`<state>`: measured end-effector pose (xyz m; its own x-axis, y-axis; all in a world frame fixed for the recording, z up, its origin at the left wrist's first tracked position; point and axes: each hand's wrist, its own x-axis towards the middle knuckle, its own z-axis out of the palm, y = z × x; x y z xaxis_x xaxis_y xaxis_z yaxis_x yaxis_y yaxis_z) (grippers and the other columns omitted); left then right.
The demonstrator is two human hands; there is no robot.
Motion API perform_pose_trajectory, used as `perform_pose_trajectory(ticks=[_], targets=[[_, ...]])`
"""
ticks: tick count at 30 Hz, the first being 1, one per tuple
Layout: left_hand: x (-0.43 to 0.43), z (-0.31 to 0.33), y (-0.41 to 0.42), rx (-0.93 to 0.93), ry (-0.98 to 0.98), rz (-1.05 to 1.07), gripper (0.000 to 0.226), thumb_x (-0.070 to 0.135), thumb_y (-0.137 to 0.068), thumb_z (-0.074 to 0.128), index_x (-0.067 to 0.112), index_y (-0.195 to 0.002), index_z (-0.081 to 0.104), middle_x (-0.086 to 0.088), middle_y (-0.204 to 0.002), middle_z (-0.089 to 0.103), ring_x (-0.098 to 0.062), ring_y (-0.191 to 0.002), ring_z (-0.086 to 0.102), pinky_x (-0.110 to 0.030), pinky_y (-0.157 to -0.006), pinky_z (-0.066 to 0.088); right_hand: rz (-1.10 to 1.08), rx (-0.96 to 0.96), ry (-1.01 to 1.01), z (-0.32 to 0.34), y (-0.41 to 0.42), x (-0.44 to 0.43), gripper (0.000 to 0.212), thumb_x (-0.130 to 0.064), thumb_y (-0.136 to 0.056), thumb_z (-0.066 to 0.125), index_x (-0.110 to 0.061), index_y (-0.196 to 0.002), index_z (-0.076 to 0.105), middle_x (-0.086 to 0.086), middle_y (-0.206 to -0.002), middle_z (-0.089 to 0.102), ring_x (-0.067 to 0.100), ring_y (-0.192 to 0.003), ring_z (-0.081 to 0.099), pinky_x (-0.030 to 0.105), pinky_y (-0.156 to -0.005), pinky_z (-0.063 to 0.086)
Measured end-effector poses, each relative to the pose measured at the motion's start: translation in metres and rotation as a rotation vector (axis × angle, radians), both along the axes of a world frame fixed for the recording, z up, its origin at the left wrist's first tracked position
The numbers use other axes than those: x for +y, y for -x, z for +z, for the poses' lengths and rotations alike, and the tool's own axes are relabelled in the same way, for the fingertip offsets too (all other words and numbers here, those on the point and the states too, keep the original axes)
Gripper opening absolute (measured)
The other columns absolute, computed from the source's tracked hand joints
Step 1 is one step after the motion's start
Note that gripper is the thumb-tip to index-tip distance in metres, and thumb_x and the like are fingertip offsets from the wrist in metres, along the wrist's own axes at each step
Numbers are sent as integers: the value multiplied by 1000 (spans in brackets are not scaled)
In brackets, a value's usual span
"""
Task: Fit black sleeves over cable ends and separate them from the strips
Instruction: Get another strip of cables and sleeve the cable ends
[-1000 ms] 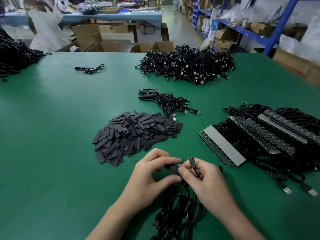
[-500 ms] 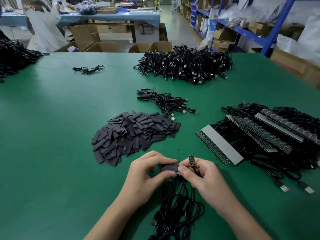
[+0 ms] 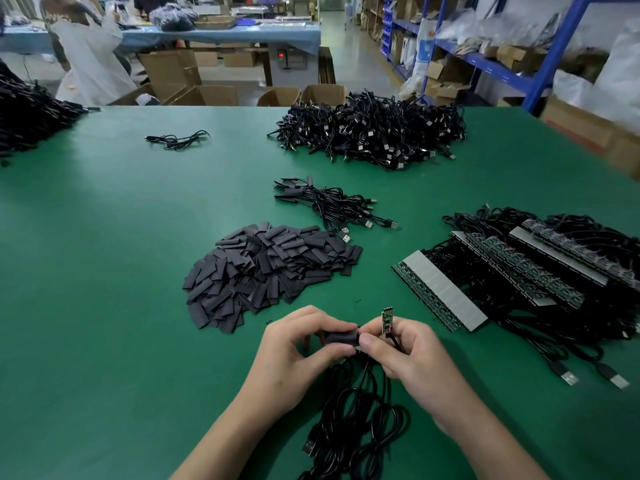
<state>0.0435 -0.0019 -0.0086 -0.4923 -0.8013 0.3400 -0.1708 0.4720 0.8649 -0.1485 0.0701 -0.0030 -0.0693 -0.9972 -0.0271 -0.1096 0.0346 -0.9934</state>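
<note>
My left hand [image 3: 294, 355] pinches a black sleeve [image 3: 341, 337] between thumb and fingers, low in the middle of the head view. My right hand [image 3: 405, 358] meets it from the right and grips cable ends; one small green board [image 3: 387, 320] sticks up above its fingers. Black cables [image 3: 356, 420] hang in loops from both hands onto the green table. A heap of loose black sleeves [image 3: 266, 271] lies just beyond my left hand. Strips of green boards with cables attached [image 3: 440, 292] lie to the right.
A small bundle of sleeved cables [image 3: 332, 206] lies past the sleeve heap, and a large cable pile [image 3: 370, 133] sits at the far edge. Another dark pile [image 3: 27, 116] fills the far left. One lone cable [image 3: 176, 140] lies far left. A person works behind the table.
My hands have stayed together in the same spot. The sleeve between my left fingers has slid closer against my right fingertips.
</note>
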Motion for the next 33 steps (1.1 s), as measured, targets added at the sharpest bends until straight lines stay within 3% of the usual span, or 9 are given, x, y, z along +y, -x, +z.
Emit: perform_pose_trajectory(ticks=[5,8,10,13,17,24,33], targets=[[-1,0,-1,6,-3,21,19,26,-82,84,27,-101,81,13,-95,75,-14,-92,71,-17,-80,51,-15,42,46,4,-2,1,12,-39,-92,64,-27,-93,66,-17,-60,53,-2,-57,47,11,-59,38],[-2,1,-2,12,4,69,20,31,-80,81,28,-99,82,16,-93,75,-9,-89,70,-7,-76,44,-1,50,38,6,-3,3,24,-51,-90,53,-27,-89,54,-11,-62,39,10,-61,36,31,-61,34],[-3,2,-3,18,5,98,18,33,-79,79,29,-97,82,18,-90,75,-6,-86,69,-5,-73,42,-7,111,45,6,-5,3,25,-53,-91,48,-31,-80,49,-10,-64,36,13,-62,33,37,-60,31],[-5,2,-3,17,7,130,13,35,-78,78,33,-91,81,18,-87,75,-4,-84,68,-5,-72,41,-37,301,108,4,-6,3,28,-47,-99,50,-28,-79,50,-10,-61,39,8,-57,34,28,-55,30],[-7,2,-5,18,9,157,10,34,-76,78,33,-86,80,18,-87,77,-4,-84,69,-5,-71,41,-70,399,146,3,-6,4,28,-32,-104,53,-29,-76,51,-9,-57,42,3,-51,34,22,-48,27],[-7,2,-5,3,1,131,16,33,-75,79,25,-88,83,19,-85,76,-5,-84,69,-5,-71,41,-80,452,160,2,-7,3,28,-31,-103,54,-30,-76,50,-10,-55,43,4,-49,35,21,-48,27],[-8,1,-7,-56,16,93,19,32,-77,81,29,-96,83,19,-91,76,-6,-89,71,-7,-75,45,-53,476,125,-2,-5,3,30,-35,-103,53,-25,-76,49,-9,-54,42,5,-48,33,22,-47,28]])
